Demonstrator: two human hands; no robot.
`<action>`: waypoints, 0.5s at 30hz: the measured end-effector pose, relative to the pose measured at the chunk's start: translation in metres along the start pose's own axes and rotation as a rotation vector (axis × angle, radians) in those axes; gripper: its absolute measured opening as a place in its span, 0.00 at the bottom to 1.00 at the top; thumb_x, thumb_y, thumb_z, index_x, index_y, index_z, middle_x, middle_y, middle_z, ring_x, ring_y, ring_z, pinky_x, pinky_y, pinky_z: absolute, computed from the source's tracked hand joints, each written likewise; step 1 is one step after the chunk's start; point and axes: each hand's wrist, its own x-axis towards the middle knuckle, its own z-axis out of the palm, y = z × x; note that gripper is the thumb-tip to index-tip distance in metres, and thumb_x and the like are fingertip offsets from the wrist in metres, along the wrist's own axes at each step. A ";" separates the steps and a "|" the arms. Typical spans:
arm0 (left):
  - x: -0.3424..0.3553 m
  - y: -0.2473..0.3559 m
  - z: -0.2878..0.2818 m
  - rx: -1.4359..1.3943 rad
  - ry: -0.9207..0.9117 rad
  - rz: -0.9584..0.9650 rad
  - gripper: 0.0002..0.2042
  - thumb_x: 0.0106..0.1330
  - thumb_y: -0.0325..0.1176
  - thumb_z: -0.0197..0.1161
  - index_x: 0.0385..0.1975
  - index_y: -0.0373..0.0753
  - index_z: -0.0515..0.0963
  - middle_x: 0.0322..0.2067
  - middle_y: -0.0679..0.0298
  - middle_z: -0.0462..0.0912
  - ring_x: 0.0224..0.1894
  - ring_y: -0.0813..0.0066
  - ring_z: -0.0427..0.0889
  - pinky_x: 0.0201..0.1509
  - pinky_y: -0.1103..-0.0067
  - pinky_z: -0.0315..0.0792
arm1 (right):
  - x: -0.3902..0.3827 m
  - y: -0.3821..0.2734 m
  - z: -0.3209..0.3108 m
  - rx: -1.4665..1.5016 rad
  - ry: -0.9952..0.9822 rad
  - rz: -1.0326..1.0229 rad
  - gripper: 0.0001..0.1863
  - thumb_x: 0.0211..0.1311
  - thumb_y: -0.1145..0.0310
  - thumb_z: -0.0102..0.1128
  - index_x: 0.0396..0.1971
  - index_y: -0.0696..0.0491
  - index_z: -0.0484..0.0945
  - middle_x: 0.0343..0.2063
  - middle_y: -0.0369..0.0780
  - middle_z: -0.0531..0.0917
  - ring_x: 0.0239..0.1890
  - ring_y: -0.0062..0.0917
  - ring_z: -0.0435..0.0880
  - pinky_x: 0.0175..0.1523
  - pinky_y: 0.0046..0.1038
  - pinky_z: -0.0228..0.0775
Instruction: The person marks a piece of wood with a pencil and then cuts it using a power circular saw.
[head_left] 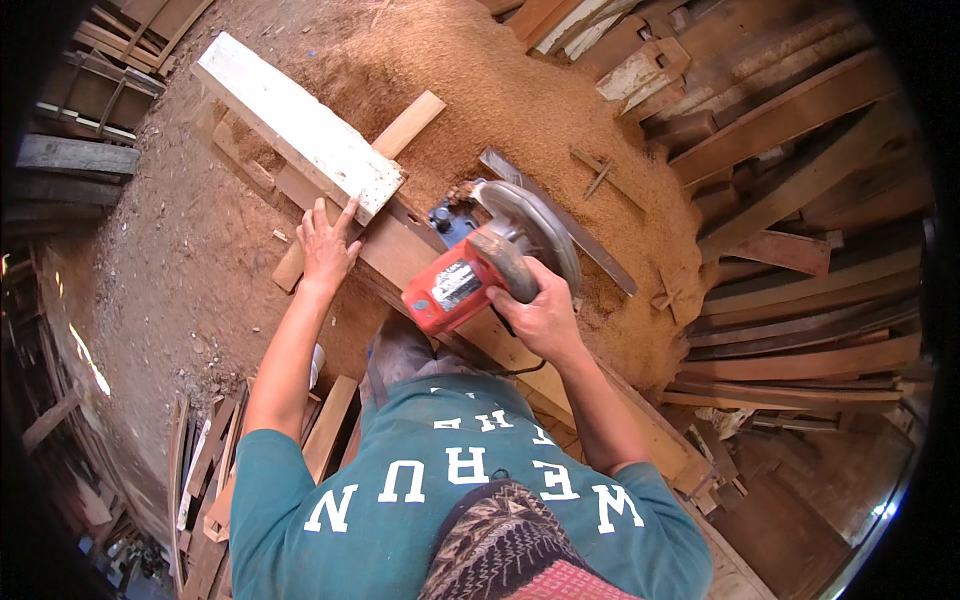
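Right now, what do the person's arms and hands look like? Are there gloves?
No gloves: the left hand and right hand are bare. Both forearms are uncovered, and no watch shows. The left sleeve and right sleeve are short and teal, like the shirt.

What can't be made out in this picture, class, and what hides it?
Head view:
Saw, underside: hidden by its body.
Cord, far end: apparently behind the shirt.
Left hand, palm: hidden by its back.
Right hand, palm: likewise.
Grey plank, left end: cut off at view's edge.
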 end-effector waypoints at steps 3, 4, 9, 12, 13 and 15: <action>0.000 -0.002 0.001 -0.005 0.005 0.002 0.50 0.56 0.39 0.82 0.79 0.71 0.61 0.73 0.44 0.58 0.72 0.38 0.61 0.73 0.47 0.62 | 0.020 0.001 0.017 -0.070 -0.039 -0.079 0.18 0.64 0.72 0.73 0.53 0.58 0.82 0.40 0.41 0.87 0.43 0.24 0.84 0.55 0.29 0.76; 0.000 -0.003 0.001 -0.007 0.010 0.002 0.50 0.56 0.38 0.82 0.79 0.71 0.61 0.73 0.45 0.58 0.72 0.38 0.61 0.73 0.47 0.62 | 0.026 0.002 0.025 -0.066 -0.031 -0.123 0.18 0.64 0.71 0.72 0.52 0.58 0.82 0.39 0.44 0.88 0.42 0.30 0.86 0.52 0.31 0.77; -0.001 0.003 -0.005 -0.011 0.020 -0.004 0.50 0.54 0.38 0.83 0.78 0.70 0.62 0.72 0.45 0.59 0.71 0.39 0.63 0.74 0.49 0.62 | 0.055 0.015 0.058 -0.054 -0.013 -0.245 0.17 0.64 0.70 0.70 0.52 0.56 0.83 0.39 0.54 0.89 0.43 0.50 0.90 0.48 0.41 0.81; 0.000 0.003 -0.005 -0.036 0.045 0.005 0.50 0.53 0.38 0.84 0.78 0.69 0.63 0.71 0.45 0.61 0.70 0.40 0.64 0.74 0.50 0.62 | 0.063 0.027 0.068 -0.118 -0.023 -0.264 0.18 0.63 0.71 0.72 0.51 0.57 0.83 0.38 0.50 0.89 0.40 0.42 0.91 0.48 0.36 0.81; 0.001 0.003 -0.004 -0.042 0.053 0.010 0.51 0.53 0.38 0.84 0.78 0.68 0.62 0.71 0.45 0.61 0.70 0.40 0.64 0.74 0.50 0.62 | 0.061 0.030 0.069 -0.143 -0.017 -0.274 0.18 0.62 0.70 0.73 0.51 0.57 0.83 0.38 0.50 0.89 0.41 0.43 0.91 0.48 0.36 0.81; -0.001 0.002 -0.002 -0.085 0.077 -0.001 0.53 0.52 0.37 0.85 0.80 0.61 0.61 0.71 0.45 0.62 0.71 0.41 0.64 0.75 0.51 0.61 | 0.061 0.030 0.069 -0.165 -0.026 -0.259 0.18 0.62 0.70 0.73 0.50 0.57 0.83 0.38 0.51 0.89 0.41 0.44 0.91 0.48 0.37 0.81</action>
